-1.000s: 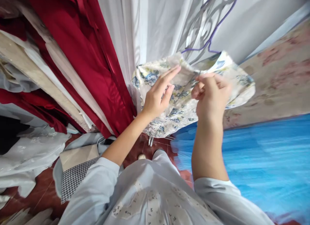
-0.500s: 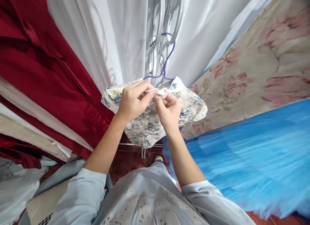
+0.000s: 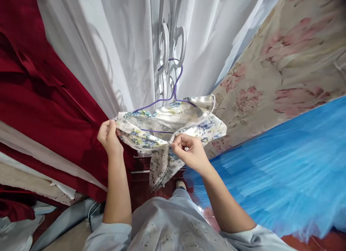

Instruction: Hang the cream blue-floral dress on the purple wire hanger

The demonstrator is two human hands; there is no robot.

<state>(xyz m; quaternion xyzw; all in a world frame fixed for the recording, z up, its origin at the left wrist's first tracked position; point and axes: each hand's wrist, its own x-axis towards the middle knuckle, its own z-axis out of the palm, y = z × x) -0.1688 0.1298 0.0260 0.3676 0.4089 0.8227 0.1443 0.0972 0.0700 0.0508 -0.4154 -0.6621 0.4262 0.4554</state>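
Note:
A white garment with a blue and yellow floral print (image 3: pixel 143 138) hangs on a purple hanger (image 3: pixel 177 83), its neck opening pulled wide. My left hand (image 3: pixel 110 135) pinches the garment's edge at its left shoulder side. At the middle of the front edge, my right hand (image 3: pixel 187 148) pinches the cloth between thumb and fingers. The hanger's hook sits by the white handles; its lower bar shows inside the opening. Below my right hand, the garment's lower part hangs down in folds.
White curved door handles (image 3: pixel 181 45) stand behind the hanger, between white drapes (image 3: pixel 127 56). Red cloth (image 3: pixel 67 117) hangs at left. A beige cloth with pink flowers (image 3: pixel 251 96) and blue tulle (image 3: pixel 270 164) fill the right. A shoe (image 3: pixel 180 184) shows on the red floor.
My hands have come apart: the left moved out to the garment's left side, the right lowered slightly. The garment's neck now gapes open, showing more of the hanger.

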